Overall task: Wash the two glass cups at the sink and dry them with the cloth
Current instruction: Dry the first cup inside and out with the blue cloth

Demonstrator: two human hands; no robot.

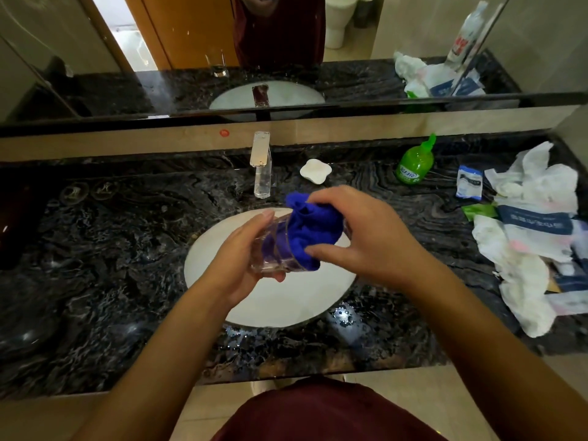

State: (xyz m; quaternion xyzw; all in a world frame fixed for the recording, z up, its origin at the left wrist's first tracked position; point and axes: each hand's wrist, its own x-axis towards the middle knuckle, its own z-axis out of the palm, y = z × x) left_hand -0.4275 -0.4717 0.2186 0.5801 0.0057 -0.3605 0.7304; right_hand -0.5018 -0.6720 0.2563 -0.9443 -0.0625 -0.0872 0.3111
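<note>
Above the sink (222, 300), the left hand (237, 262) grips the cup (273, 249), tilted toward 2 o'clock. The right hand (366, 237), at the cup's 3 o'clock, pinches the cloth (311, 227) stuffed inside.

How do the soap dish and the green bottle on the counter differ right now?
The soap dish is white, low and flat; the green bottle is taller, rounded and topped by a nozzle. The dish is plain, while the bottle carries a printed label. The dish sits close beside the tap; the bottle stands further right, nearer the crumpled bags. Both rest untouched on the dark counter.
</note>
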